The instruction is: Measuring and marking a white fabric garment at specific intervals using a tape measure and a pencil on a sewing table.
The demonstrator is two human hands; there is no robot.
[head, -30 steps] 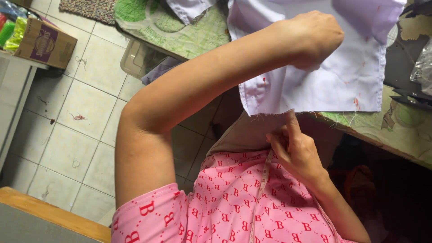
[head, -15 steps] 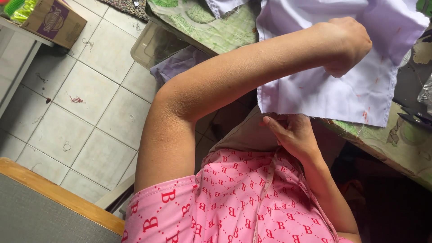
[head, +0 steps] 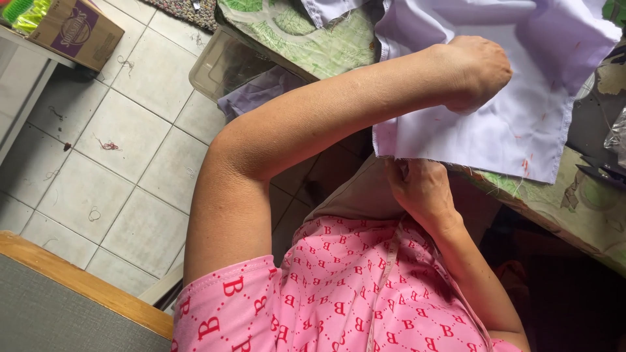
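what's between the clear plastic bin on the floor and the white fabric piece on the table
In the head view, a strip of green leaf-patterned tablecloth lies between the clear bin and the white fabric.

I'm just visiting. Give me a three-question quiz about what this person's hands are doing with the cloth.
1. True or false: the left hand rests on top of the white cloth.
2. Where is the right hand? A) at the cloth's near edge B) on the cardboard box C) in the plastic bin
3. What colour is the tablecloth?

Key: 1 true; 2 A; 3 green patterned.
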